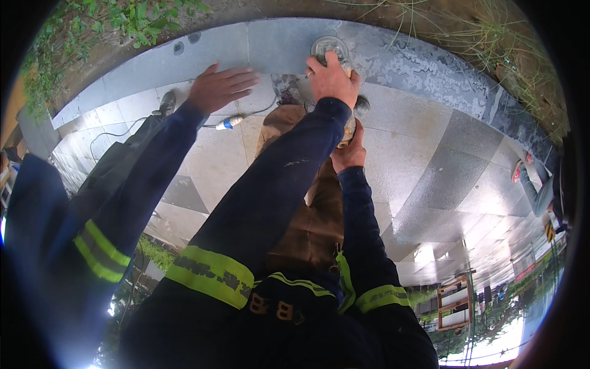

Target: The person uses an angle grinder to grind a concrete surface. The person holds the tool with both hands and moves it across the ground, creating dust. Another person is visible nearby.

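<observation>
My left hand [334, 84] is closed over the front of a power tool that looks like an angle grinder [348, 132]. The grinder's round head [340, 47] rests at the grey stone edging [276, 49]. My right hand [350, 155] wraps round the rear of the orange-toned body, nearer to me. My hands and left forearm cover much of the tool. Left of my left hand, a co-worker's hand [221, 87] reaches in above the stone with fingers stretched out, apart from the tool.
A cable with a blue-and-white plug connector [230, 123] lies on the tiled floor [399, 141], left of my legs. The co-worker's dark shoe [167, 103] stands at the left. Soil and plants [147, 24] border the edging's far side. Another person's red shoe [517, 171] shows far right.
</observation>
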The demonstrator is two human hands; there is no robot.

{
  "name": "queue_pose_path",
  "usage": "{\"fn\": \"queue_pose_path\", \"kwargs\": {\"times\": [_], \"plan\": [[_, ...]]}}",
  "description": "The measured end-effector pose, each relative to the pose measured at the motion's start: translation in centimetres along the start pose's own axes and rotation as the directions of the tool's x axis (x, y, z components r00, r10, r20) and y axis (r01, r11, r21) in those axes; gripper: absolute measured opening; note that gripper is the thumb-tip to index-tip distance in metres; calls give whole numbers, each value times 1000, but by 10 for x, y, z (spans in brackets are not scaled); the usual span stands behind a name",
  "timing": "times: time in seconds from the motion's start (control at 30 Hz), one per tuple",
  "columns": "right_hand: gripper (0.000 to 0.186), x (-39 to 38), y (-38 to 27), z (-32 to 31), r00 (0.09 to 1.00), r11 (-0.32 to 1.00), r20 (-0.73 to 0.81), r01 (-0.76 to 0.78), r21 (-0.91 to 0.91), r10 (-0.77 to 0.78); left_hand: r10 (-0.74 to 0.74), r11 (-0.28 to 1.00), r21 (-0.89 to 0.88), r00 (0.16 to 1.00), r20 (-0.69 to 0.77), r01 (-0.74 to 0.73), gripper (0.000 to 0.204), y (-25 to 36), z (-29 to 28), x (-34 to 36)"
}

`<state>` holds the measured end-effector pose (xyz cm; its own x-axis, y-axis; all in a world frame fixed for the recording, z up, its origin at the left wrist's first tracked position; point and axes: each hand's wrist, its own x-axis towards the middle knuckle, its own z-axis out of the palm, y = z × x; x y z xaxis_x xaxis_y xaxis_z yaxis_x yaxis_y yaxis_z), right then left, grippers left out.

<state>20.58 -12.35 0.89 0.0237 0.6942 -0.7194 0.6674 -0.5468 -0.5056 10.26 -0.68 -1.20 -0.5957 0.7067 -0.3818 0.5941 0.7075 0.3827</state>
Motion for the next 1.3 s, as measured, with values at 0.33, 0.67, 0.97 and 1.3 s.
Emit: {"fn": "queue_pose_path", "kwargs": {"times": [0.33,0.67,0.97,1.3], "plan": [[86,9,-6,1,999,999,-2,-34,37,35,90,995,-30,992,-93,-93,57,1,5,10],[89,10,-5,0,998,996,-26,-54,73,56,143,989,-23,986,-90,-145,57,7,12,9],[90,-3,-2,0,997,993,11,-72,92,72,94,995,-24,994,-50,-96,56,-2,9,-5],[93,7,-8,4,999,998,-31,-33,54,35,134,991,6,987,-84,-134,58,0,9,9]]}}
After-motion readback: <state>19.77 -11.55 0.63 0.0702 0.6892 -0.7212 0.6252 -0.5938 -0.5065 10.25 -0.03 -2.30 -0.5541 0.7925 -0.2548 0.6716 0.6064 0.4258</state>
